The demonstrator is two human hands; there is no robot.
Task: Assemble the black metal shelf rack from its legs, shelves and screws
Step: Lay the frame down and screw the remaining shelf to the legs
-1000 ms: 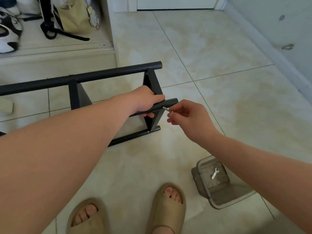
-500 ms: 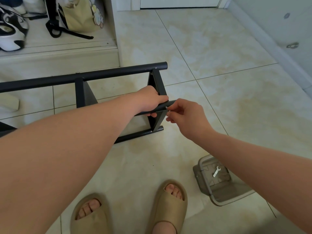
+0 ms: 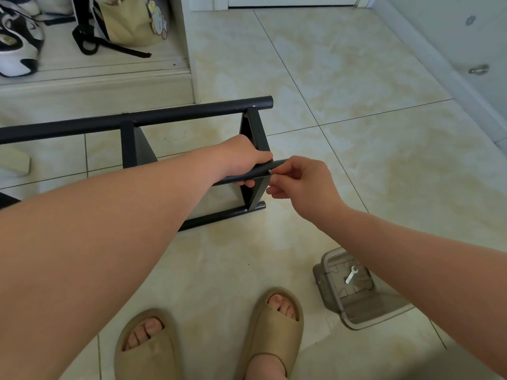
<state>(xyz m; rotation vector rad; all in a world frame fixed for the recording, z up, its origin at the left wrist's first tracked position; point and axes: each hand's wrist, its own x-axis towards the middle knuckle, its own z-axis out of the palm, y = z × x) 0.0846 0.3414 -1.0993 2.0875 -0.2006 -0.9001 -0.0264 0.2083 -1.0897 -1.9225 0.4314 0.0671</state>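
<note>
Left grip wrapped tight round the near black tube, fingers curled under it and thumb over the top, just short of the tube's end. Right grip comes in from the other side, narrow, thumb and forefinger pinching a small silvery screw right against the tube where it meets the end panel. Whether the screw has entered a hole, you cannot tell from here, the fingertips cover it. That rack lies on its side on the tiled floor, its long far tube running away to the left and out of view, two flat panels crossing between the tubes, a lower tube resting on the tiles. Down at the right, on the floor and well apart from the rack, sits a clear grey plastic box, open side toward the camera, the right forearm crossing over its far corner. Inside it, one small pale wrench lying flat on the bottom. Two tan slippers stand on the floor at the bottom edge, toes pointing at the rack. Up at the top left, a low wooden shelf carries a beige bag with a black strap and a black-and-white shoe.
</note>
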